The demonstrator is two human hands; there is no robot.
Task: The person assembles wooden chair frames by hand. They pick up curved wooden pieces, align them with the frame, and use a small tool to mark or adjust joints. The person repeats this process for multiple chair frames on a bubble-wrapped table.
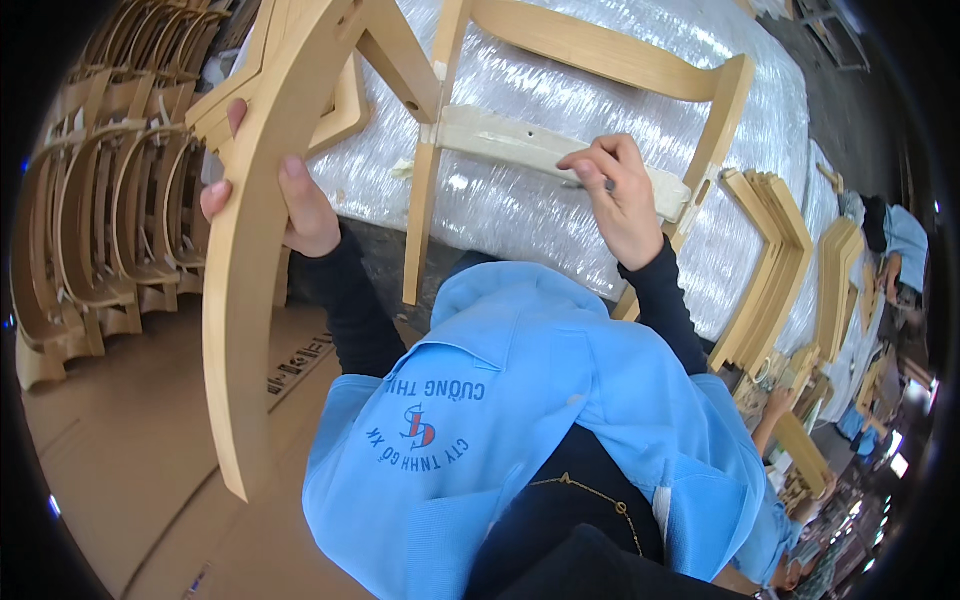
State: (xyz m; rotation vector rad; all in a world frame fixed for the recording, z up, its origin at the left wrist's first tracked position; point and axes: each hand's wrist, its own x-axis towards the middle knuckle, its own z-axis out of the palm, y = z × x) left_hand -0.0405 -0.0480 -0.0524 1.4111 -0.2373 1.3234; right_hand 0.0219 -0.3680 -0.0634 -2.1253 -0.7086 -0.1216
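My left hand (308, 212) is wrapped round a long curved wooden chair piece (245, 330), thumb on the near face and fingertips at its far edge. The piece stands tilted and joins an angled wooden arm (400, 65) at its upper end. To the right, a pale chair frame with a curved rail (600, 52) rests on the plastic-wrapped surface (490, 215). A whitish covered crossbar (530, 143) spans its uprights. Over that crossbar's right part is my right hand (625, 195), fingers curled together around a small dark-tipped thing, too little of which shows to name.
Rows of curved wooden frames (120, 215) stand at the left. Brown cardboard (110, 470) covers the floor below them. Stacked angled wooden pieces (775, 265) lie at the right, with another stack (835, 270) beyond. Other people (905, 245) work at the far right.
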